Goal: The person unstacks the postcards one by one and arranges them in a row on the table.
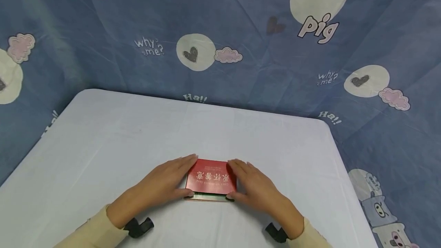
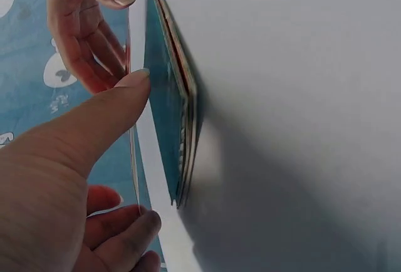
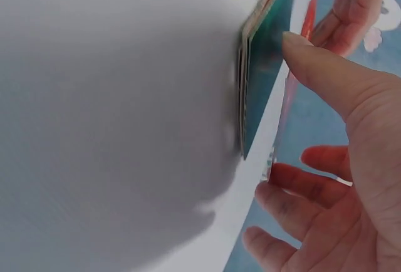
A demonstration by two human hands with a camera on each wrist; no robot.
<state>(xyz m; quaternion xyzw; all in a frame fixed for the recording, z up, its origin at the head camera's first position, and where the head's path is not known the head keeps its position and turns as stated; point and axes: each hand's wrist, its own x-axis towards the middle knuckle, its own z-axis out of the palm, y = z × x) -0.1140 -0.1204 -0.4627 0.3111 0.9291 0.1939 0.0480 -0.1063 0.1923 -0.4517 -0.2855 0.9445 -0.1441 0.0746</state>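
Observation:
A red card (image 1: 211, 167) with white lettering, upside down in the head view, is held between both hands. The left hand (image 1: 169, 179) grips its left side, thumb at the near corner and fingers toward the far one. The right hand (image 1: 256, 186) grips the right side in the same way. Just below the card lies a small stack of cards (image 1: 210, 197) with a dark green top, its near edge showing. In both wrist views the red card appears edge-on, apart from the stack (image 2: 164, 103), whose layered edges (image 3: 244, 96) face the camera.
A white-covered table (image 1: 138, 133) spreads around the hands. Behind and beside it hangs a blue printed cloth (image 1: 241, 14) with pigs, hearts and clouds. Black straps (image 1: 139, 227) sit near both wrists, below beige sleeves (image 1: 94, 230).

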